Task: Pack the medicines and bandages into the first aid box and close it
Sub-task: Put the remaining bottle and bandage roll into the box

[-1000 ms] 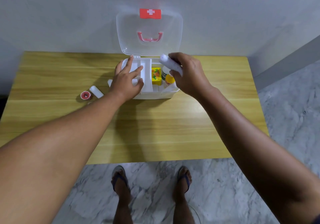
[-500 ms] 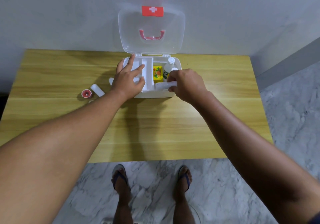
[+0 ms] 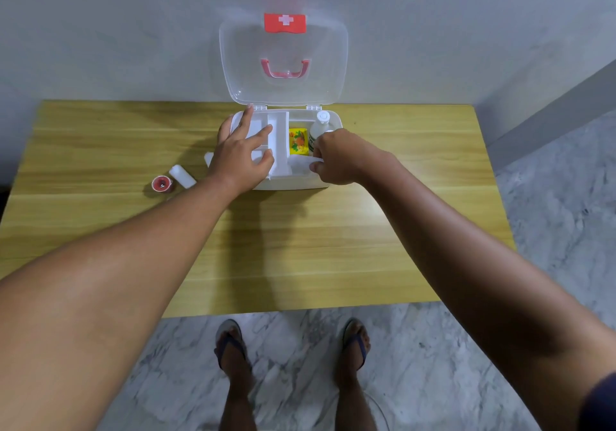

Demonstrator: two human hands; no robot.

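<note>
The white first aid box (image 3: 293,184) stands open at the table's far middle, its clear lid (image 3: 283,60) upright against the wall. My left hand (image 3: 241,154) rests flat, fingers spread, on the white divider tray (image 3: 278,137) in the box's left half. My right hand (image 3: 340,157) is curled over the right half, its fingers on a white bandage roll (image 3: 300,165) lying at the front inside the box. Behind it sit a yellow packet (image 3: 297,141) and a clear bottle (image 3: 319,127). A white bandage roll (image 3: 182,176) and a red tape roll (image 3: 162,184) lie on the table to the left.
The wooden table (image 3: 300,247) backs onto a grey wall. Its near edge is above a marble floor where my feet in sandals (image 3: 230,344) stand. A small white piece (image 3: 208,158) pokes out beside my left wrist.
My right hand has come down from above the box, carrying the white roll, and laid it in the front right compartment. The left hand has stayed on the tray.
</note>
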